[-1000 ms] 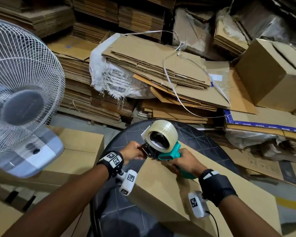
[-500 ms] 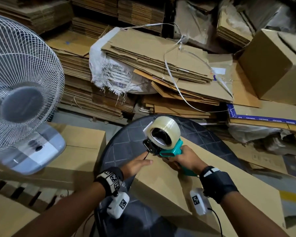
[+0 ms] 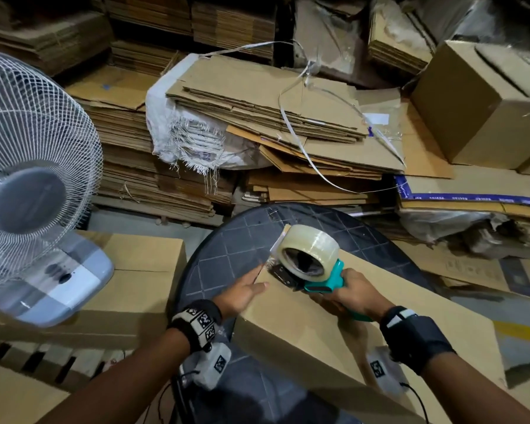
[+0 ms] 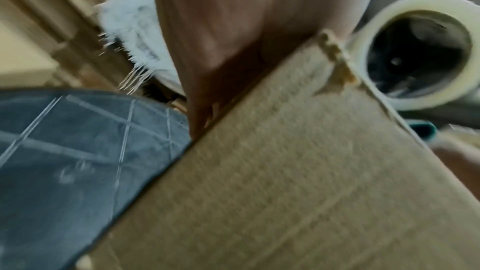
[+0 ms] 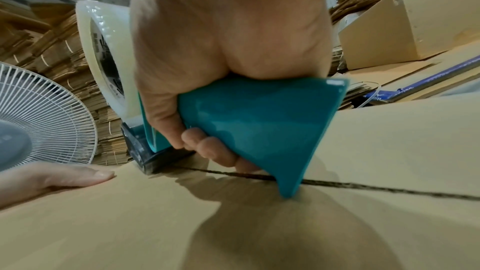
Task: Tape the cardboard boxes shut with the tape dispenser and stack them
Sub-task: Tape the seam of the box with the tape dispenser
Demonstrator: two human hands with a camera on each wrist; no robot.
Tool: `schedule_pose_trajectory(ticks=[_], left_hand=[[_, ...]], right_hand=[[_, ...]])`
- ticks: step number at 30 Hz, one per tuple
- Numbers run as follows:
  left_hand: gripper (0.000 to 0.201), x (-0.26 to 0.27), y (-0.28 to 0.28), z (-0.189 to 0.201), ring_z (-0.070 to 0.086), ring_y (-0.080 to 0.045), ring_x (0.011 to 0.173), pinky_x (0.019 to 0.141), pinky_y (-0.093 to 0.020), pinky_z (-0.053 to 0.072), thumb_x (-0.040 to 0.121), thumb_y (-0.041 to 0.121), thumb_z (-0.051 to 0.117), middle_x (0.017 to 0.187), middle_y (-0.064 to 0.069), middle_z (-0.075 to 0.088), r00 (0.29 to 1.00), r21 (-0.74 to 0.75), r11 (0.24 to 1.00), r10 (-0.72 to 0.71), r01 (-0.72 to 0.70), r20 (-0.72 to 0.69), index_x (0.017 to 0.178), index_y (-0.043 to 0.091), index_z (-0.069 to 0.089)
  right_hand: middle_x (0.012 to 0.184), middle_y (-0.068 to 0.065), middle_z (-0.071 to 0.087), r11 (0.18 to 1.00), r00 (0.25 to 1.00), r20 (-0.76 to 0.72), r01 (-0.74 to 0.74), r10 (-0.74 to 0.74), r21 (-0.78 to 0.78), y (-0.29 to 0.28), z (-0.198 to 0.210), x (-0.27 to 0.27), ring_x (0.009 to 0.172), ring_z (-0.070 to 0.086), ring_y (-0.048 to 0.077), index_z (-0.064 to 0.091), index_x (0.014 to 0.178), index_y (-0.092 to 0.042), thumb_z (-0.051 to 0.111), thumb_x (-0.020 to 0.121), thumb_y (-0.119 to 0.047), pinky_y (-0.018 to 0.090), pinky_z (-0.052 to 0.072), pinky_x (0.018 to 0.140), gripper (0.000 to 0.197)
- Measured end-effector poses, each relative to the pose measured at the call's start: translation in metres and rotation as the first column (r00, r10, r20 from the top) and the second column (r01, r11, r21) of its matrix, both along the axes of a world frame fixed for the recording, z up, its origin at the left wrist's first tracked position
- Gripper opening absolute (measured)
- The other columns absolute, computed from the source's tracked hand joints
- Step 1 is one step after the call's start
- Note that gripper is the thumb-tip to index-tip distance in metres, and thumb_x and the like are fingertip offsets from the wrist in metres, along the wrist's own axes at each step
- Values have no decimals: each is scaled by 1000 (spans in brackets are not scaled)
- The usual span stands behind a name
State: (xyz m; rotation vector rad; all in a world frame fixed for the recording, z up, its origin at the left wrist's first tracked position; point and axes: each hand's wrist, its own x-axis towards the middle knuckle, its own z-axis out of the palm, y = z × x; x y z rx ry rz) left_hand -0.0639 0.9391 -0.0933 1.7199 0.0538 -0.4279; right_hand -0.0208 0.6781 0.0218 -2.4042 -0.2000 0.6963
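Tape dispenser (image 3: 314,272) on cardboard box (image 3: 349,341)

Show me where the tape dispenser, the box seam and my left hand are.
tape dispenser (image 5: 259,122), right wrist view, teal handle.
box seam (image 5: 389,189), right wrist view, dark gap between flaps.
left hand (image 3: 242,293), head view, back of hand.

No lettering can be made out (the blue-edged cardboard (image 3: 471,198) print is blurred).
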Motion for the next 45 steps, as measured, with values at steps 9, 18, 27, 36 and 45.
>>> schedule_pose_trajectory(ticks=[9,18,27,36,45], left_hand=[[76,15,3,34,-26,-14,149,123,-45,-3,103,57,29,167,3,-10,795,872,474,-574,127,196,161,20,-4],[76,18,-3,50,-21,-20,151,124,-53,3,101,64,14,166,5,-15,791,983,162,-610,84,33,160,20,-3],[101,10,-40,51,-18,-15,150,124,-44,-6,77,74,-10,167,-2,-7,773,946,265,-634,184,27,159,15,-8],[100,11,-38,45,-24,-10,147,125,-42,-4,79,78,-11,160,4,-25,795,948,261,-606,182,15,159,18,-9],[91,2,-73,42,-20,-14,151,123,-38,-12,88,73,-1,165,-2,-19,813,974,188,-582,125,9,159,16,-10]], right_hand=[[97,-1,71,999,1000,7,5,-5,33,-6,-5,2,89,68,16,64,102,-23,78,83,-31,33,59,83,25],[85,-4,69,1000,1000,20,13,-13,-12,-49,-11,-5,75,64,10,66,98,-20,78,83,-35,23,52,66,24],[90,0,69,999,999,34,-28,28,-19,-44,-1,-8,78,65,17,61,92,-25,76,81,-36,34,56,73,21],[97,-6,68,998,1000,5,-31,31,-62,-82,3,-11,89,64,12,63,101,-29,77,70,-56,35,58,83,44],[100,0,68,972,991,74,-94,112,-217,-142,3,-25,91,64,17,61,98,-23,73,82,-51,38,57,83,34]])
